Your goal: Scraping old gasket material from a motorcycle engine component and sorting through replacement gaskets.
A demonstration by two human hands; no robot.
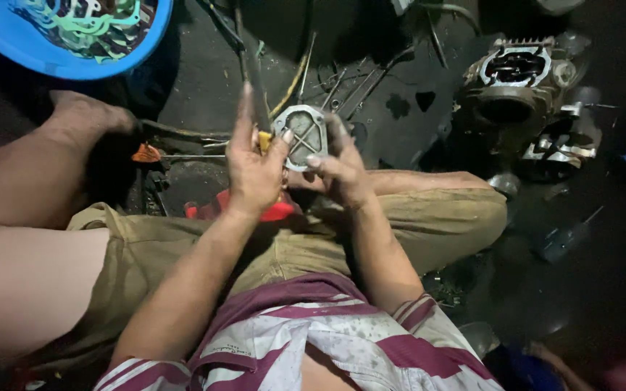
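The left hand (255, 170) pinches the near-left edge of a small grey metal cover plate (301, 136) with its forefinger raised, and the right hand (340, 170) grips the opposite edge, holding it up above the lap; a firm two-sided hold that leaves the cross-ribbed face unobstructed seems best for turning it. The blue basin (74, 43) is cut off at top left. The engine block (523, 90) at right sits in gloom, and the tools on the dark floor (204, 87) are hard to distinguish.

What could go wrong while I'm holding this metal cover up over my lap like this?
The small metal cover is pinched only at its edges by the left hand and right hand, so it may slip onto the floor. The hands look greasy, which likely weakens the grip. Loose tools lie scattered on the dark floor, easy to knock.
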